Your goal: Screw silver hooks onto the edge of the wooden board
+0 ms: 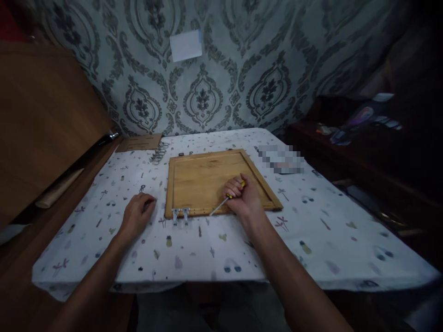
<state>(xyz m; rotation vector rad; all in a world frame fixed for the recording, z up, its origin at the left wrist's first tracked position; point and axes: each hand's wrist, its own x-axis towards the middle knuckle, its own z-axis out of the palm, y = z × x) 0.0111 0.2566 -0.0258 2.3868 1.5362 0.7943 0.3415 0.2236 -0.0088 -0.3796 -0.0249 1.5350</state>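
Observation:
My right hand (241, 197) is wrapped round the yellow and black handle of a screwdriver (220, 204). Its metal shaft slants down to the left, the tip at the near edge of a wooden panel (200, 180) with a raised border. Two metal hinges (180, 215) sit side by side at the panel's near left corner and jut over its edge. My left hand (137, 213) rests on the table left of the panel, fingers curled in; what they hold, if anything, is hidden. A small metal piece (142, 188) lies just beyond its knuckles.
A patterned white cloth (221, 258) covers the table. A row of metal hardware (159, 153) lies by a cardboard piece (140, 142) at the back left. Small dark pieces (186, 153) show behind the panel. A blurred-out item (282, 159) lies to the right. Wooden furniture (44, 115) stands left.

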